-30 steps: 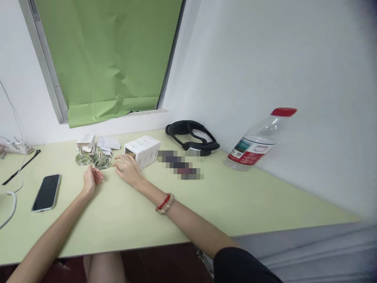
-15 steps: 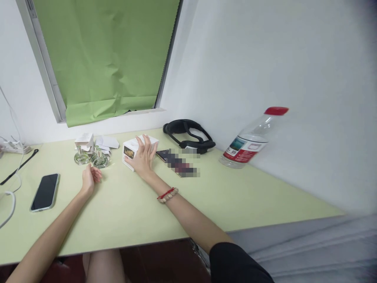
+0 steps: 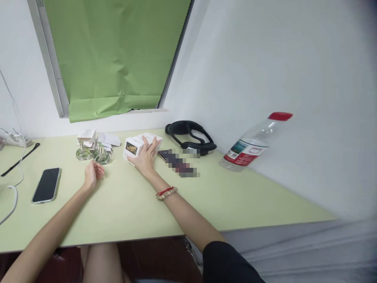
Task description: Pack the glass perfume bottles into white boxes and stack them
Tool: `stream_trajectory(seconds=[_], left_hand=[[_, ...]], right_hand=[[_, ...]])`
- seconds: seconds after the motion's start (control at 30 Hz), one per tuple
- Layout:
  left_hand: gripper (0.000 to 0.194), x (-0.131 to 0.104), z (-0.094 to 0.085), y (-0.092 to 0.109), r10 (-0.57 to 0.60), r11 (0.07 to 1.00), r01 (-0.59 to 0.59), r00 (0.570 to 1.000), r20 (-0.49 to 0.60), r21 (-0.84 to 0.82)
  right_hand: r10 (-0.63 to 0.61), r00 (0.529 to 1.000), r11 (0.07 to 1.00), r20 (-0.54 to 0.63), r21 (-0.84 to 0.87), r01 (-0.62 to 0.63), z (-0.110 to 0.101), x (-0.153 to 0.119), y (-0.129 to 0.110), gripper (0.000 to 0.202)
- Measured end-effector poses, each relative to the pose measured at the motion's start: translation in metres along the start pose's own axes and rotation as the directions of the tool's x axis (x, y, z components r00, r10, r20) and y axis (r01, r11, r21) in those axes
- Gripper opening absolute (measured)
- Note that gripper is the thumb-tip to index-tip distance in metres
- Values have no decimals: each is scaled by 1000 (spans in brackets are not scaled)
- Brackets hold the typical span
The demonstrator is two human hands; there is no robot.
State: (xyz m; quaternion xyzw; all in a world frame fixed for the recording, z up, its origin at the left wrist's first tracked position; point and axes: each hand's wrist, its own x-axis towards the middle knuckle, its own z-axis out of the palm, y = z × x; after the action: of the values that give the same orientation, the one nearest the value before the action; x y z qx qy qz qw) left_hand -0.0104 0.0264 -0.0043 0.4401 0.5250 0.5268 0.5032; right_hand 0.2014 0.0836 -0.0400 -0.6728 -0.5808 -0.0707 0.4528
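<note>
My right hand [image 3: 145, 160] grips a white box [image 3: 131, 147] with a dark gold-patterned picture on its front. The thumb presses the near face and the fingers spread over the top and right side. The box sits slightly tilted, and my hand hides part of it. My left hand [image 3: 92, 175] rests on the table, fingers loosely curled with nothing seen in them. Just beyond it stand two glass perfume bottles, the nearer one [image 3: 101, 158] close to my fingertips and the other [image 3: 83, 154] to its left.
Behind the bottles lie a small white box [image 3: 87, 135] and folded white card [image 3: 108, 139]. A phone [image 3: 46, 185], a black strap [image 3: 20, 160] and white cables are at left. Rightward are a partly blurred flat item [image 3: 176, 161], a black headset [image 3: 191, 137] and a red-capped bottle [image 3: 247, 149].
The white box has tipped a little under my right hand, which has shifted its fingers on it. My left hand stays beside the perfume bottles. The view has moved slightly.
</note>
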Motion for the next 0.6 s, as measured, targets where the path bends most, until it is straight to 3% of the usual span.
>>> stream_trajectory(seconds=[0.33, 0.6], left_hand=[[53, -5, -1, -1, 44, 998, -45, 999, 14, 33], [52, -1, -4, -7, 78, 996, -79, 996, 48, 38]], right_hand=[[-77, 997, 997, -3, 12, 77, 11, 11, 17, 89], [-262, 965, 959, -22, -116, 257, 5, 3, 14, 69]])
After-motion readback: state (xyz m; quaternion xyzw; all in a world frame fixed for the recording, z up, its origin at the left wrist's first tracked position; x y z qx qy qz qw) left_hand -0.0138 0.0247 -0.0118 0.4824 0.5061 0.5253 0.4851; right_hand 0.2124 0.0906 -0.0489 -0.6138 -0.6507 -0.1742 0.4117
